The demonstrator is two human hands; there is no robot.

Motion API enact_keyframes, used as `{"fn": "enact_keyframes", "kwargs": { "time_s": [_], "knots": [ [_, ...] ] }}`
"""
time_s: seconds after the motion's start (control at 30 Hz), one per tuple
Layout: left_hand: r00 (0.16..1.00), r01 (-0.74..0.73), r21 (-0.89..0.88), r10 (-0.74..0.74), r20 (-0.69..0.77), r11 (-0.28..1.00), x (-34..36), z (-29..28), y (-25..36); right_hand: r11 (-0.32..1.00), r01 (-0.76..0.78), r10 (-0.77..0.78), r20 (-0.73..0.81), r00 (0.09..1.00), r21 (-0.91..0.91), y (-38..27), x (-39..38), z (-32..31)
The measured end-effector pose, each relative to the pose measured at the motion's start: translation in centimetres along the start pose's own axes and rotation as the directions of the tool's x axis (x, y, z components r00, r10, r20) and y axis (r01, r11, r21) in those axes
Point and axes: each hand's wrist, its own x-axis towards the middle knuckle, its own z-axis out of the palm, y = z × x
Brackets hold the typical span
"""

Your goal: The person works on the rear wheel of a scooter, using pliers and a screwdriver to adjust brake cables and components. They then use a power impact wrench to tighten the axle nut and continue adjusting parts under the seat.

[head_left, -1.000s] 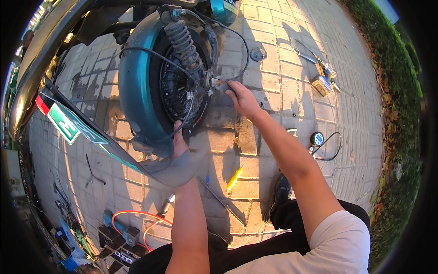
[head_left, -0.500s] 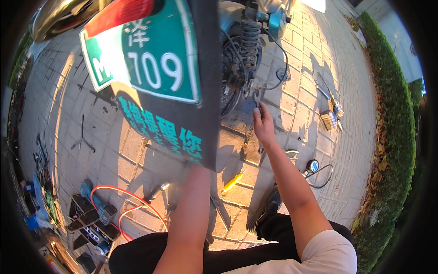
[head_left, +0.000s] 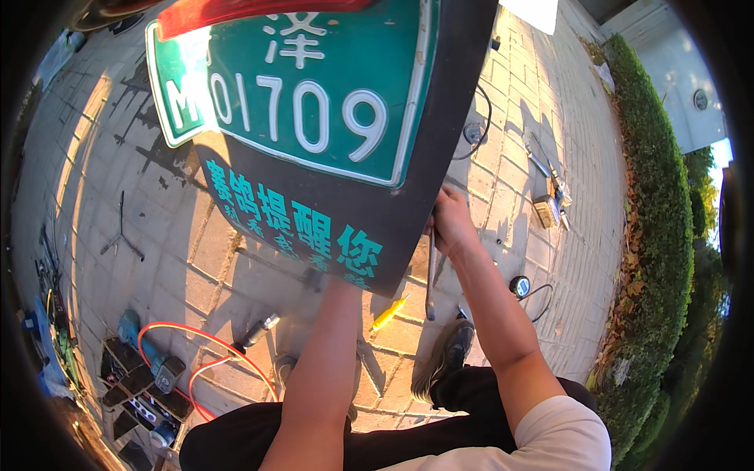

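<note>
A black mud flap (head_left: 440,94) with a green number plate (head_left: 314,94) and a red lamp (head_left: 259,17) fills the upper middle. My left forearm (head_left: 318,369) reaches up behind the flap's lower edge, which hides that hand. Beside the flap's right edge, my right hand (head_left: 454,221) is closed around a wrench (head_left: 431,279). The wrench's shaft points down towards the paving; its upper end is out of sight behind the flap. The wheel and shock absorber, seen earlier, are also hidden by it.
A yellow-handled tool (head_left: 389,314) lies on the paving near my shoe (head_left: 446,357). To the right are a round gauge (head_left: 519,286) and a small box (head_left: 546,210) with tools. An orange hose (head_left: 196,327) curls beside a tool case (head_left: 118,392) and a cordless tool (head_left: 165,373). A hedge (head_left: 660,235) borders the right.
The flap and plate now cover more of the view to the right, hiding the wheel and the wrench's jaw. My right hand keeps hold of the wrench, whose shaft now shows left of my wrist.
</note>
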Motion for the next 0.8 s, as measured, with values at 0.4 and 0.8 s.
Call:
{"fn": "enact_keyframes", "kwargs": {
  "time_s": [0.4, 0.8],
  "knots": [
    [1.0, 0.007, -0.027, -0.006, 0.012, 1.0, -0.7, -0.6, -1.0, 0.626, 0.452, -0.562, 0.034, 0.826, -0.635, 4.0, 3.9, -4.0],
    [0.97, 0.242, -0.305, -0.222, 0.099, 0.921, -2.0, -1.1, -6.2, 0.358, 0.632, -0.714, 0.234, 0.66, -0.688, -0.6, 3.8, -3.2]
  ]
}}
